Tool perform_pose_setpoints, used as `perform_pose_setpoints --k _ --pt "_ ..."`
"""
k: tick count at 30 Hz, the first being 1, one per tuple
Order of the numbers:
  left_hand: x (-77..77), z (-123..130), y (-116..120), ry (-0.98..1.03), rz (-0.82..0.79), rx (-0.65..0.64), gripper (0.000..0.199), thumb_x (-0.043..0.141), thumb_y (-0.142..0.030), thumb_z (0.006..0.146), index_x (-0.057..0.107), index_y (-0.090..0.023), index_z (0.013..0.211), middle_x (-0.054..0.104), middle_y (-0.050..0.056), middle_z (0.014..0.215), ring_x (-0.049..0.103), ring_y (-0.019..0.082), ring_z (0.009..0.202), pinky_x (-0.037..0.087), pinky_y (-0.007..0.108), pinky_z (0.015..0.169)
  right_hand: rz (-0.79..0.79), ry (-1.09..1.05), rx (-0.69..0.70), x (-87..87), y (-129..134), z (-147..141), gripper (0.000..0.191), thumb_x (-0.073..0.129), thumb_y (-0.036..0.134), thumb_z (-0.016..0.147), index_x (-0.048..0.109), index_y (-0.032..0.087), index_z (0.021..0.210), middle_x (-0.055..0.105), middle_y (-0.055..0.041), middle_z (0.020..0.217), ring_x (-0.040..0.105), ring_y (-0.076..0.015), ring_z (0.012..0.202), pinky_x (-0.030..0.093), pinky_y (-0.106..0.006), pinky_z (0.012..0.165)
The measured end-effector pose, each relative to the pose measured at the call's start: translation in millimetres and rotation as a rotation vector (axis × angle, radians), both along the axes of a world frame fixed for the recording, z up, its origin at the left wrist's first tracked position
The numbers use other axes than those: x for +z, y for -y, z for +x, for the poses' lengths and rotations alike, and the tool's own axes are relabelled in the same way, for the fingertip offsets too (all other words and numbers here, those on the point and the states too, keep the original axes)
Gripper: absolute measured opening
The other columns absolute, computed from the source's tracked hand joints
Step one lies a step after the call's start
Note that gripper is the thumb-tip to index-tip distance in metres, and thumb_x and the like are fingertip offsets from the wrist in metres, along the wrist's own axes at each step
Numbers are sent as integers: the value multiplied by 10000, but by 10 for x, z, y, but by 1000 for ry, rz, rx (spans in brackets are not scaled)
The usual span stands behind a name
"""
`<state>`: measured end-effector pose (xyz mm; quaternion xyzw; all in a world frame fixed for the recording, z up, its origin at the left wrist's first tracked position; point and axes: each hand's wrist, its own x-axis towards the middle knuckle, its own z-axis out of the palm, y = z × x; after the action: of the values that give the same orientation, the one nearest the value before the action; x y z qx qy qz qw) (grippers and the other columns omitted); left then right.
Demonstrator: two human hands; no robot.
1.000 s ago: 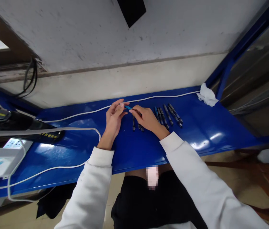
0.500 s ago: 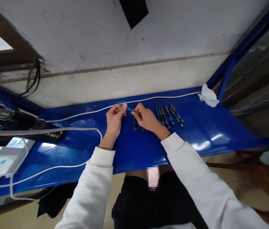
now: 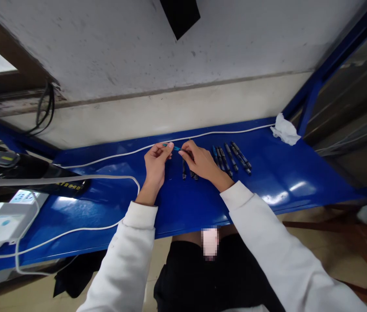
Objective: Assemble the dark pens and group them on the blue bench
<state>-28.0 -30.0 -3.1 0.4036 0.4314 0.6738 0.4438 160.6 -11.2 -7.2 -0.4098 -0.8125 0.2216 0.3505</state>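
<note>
Above the blue table, my left hand (image 3: 157, 164) pinches a slim blue pen (image 3: 176, 148) between thumb and forefinger. The pen's other end is gripped by my right hand (image 3: 200, 162), whose fingers partly hide it. Under and beside my right hand lie a few dark pens (image 3: 184, 170), half covered from view. Just right of that hand, several dark pens (image 3: 225, 158) rest side by side, one with a bright blue part. A further group of dark pens (image 3: 241, 157) lies slightly farther right.
A white cable (image 3: 225, 132) runs along the back of the blue table (image 3: 190, 203). At left are a white power strip (image 3: 11, 216) with plugs and a black bag-like object (image 3: 40, 173). Crumpled white tissue (image 3: 285, 130) sits at the back right corner.
My right fingers have shifted slightly along the pen, and less of its dark end shows. My left hand stays nearly in place; the loose pens have not moved.
</note>
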Motion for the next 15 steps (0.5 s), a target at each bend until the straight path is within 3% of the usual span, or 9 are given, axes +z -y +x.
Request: perform_pose_setpoints --k 3,9,12,15 --pt "1 4 2 3 12 7 367 1051 -472 822 786 -219 839 655 -21 750 590 117 693 501 280 696 49 -2 22 -13 -12 -1 286 449 426 1254 672 253 1298 834 -110 1281 789 -288 1134 519 -365 883" --pt "-21 20 4 -46 -10 25 391 1055 -492 797 780 -220 850 669 -21 750 592 126 689 497 291 703 -28 -29 46 -4 -24 14 87 552 282 1195 622 249 1236 852 -80 1137 803 -274 1034 519 -356 844" --pt "-22 28 8 -65 -4 17 410 1046 -505 813 758 -214 835 665 -17 756 591 128 689 491 298 710 -8 -15 27 15 -2 14 166 606 376 1197 630 245 1295 847 -89 1169 803 -284 1029 512 -359 824" --pt "-14 31 17 -66 4 14 425 1036 -516 831 742 -209 821 657 -17 758 589 125 700 493 292 723 51 -4 47 10 -1 5 243 517 414 1239 673 248 1322 826 -110 1286 782 -290 1154 526 -370 905"
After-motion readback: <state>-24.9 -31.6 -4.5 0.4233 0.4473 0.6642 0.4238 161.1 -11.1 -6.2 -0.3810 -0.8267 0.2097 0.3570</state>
